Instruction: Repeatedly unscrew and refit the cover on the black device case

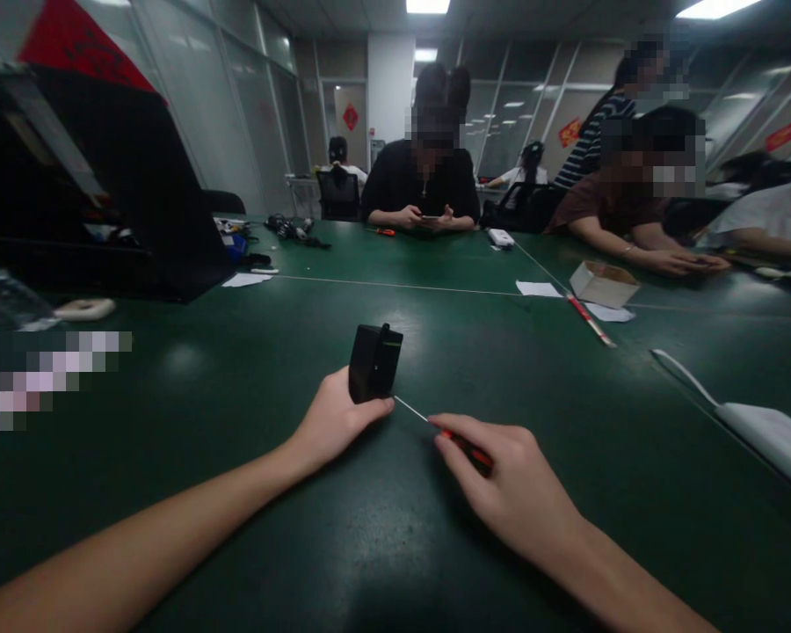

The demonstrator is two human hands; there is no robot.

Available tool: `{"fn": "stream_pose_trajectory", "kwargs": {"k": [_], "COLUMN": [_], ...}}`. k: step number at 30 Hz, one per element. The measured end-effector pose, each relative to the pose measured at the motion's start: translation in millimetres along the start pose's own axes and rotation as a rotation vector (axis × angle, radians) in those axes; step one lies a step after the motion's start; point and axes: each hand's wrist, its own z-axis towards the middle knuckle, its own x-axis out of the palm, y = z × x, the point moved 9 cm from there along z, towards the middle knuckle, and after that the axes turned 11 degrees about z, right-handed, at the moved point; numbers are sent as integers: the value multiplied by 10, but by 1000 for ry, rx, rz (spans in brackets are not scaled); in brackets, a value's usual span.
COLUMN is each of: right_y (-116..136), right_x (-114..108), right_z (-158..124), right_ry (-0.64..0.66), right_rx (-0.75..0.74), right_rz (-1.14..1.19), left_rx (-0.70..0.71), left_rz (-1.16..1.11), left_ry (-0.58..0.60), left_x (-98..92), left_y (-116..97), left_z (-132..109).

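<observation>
Gripping a small black box (374, 362) upright on the green table (237, 492), the left hand (333, 424) closes its fingers round the lower half, thumb across the front. Just right of that grip a thin shaft reaches the box's bottom edge, part of the red-handled screwdriver (462, 448) pinched between fingertips of the right hand (511, 483); well beyond it sits a cardboard box (603, 283)

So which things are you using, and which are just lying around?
Using: black box, in the left hand; screwdriver, in the right hand.
Lying around: cardboard box, paper, red tool, all on the table.
</observation>
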Motion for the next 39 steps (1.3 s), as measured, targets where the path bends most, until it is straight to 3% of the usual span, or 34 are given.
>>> {"fn": "stream_pose_trajectory", "kwargs": {"k": [4, 6, 15, 30, 39], "right_y": [-171, -222, -140, -177, -361], "right_x": [-262, -311, 3, 18, 307], "right_z": [26, 18, 10, 6, -120], "right_ry": [-197, -233, 0, -30, 142], "right_rx": [118, 149, 217, 253, 655], "right_rz": [199, 252, 434, 479, 961], "left_rx": [-15, -12, 23, 136, 285], "left_rz": [-123, -154, -51, 166, 263], "left_ry": [71, 82, 82, 31, -180], "left_x": [13, 15, 34, 36, -102], "left_y": [74, 88, -21, -152, -278], "left_z": [79, 99, 47, 14, -18]}}
